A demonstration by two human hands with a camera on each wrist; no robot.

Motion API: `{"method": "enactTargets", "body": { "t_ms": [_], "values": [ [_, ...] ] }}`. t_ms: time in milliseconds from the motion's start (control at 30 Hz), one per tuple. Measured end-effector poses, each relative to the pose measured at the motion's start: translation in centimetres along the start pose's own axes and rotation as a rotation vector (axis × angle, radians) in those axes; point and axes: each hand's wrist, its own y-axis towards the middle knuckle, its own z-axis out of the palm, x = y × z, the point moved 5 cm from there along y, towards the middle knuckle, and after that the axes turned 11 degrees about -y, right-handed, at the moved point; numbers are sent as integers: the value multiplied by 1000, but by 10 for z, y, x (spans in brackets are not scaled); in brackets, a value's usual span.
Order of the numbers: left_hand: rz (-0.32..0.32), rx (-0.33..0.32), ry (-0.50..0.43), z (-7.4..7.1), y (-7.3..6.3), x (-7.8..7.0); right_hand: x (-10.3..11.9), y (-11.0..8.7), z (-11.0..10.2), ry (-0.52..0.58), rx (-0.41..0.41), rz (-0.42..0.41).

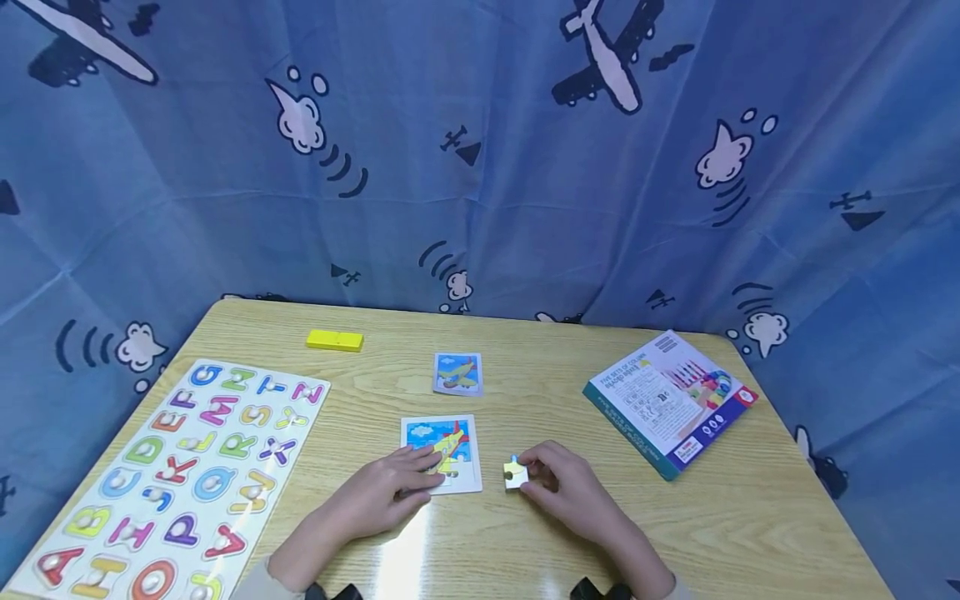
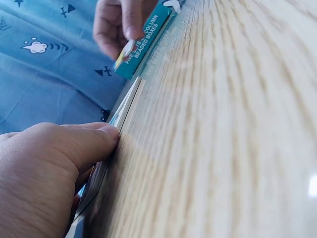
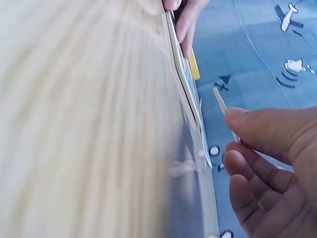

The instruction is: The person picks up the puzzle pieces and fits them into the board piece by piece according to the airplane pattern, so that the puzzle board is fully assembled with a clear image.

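Note:
On the table lies a small jigsaw puzzle board point(image 1: 471, 483) with a white frame and a yellow-and-red airplane on blue sky. My left hand point(image 1: 378, 492) rests over its left side, fingers stretched across the picture and covering part of it. In the left wrist view the thumb point(image 2: 101, 141) lies along the edge of the board. To the right, my right hand point(image 1: 566, 492) pinches a jigsaw piece point(image 1: 515, 475), mostly pale yellow with a blue tab, between thumb and forefinger. The right wrist view shows this piece point(image 3: 220, 100) edge-on, apart from the board.
Behind the board is a small airplane picture card point(image 1: 457, 374). A yellow block point(image 1: 334, 340) lies at the back left. A large alphabet board point(image 1: 296, 392) with knobbed letters covers the left side. A boxed set point(image 1: 637, 400) lies at right. A blue curtain point(image 1: 480, 167) hangs behind.

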Motion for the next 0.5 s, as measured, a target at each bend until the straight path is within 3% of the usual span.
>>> {"method": "enactTargets", "body": {
  "t_ms": [500],
  "values": [
    [-31, 20, -11, 0, 0, 0, 32, 36, 33, 20, 86, -106]
  ]
}}
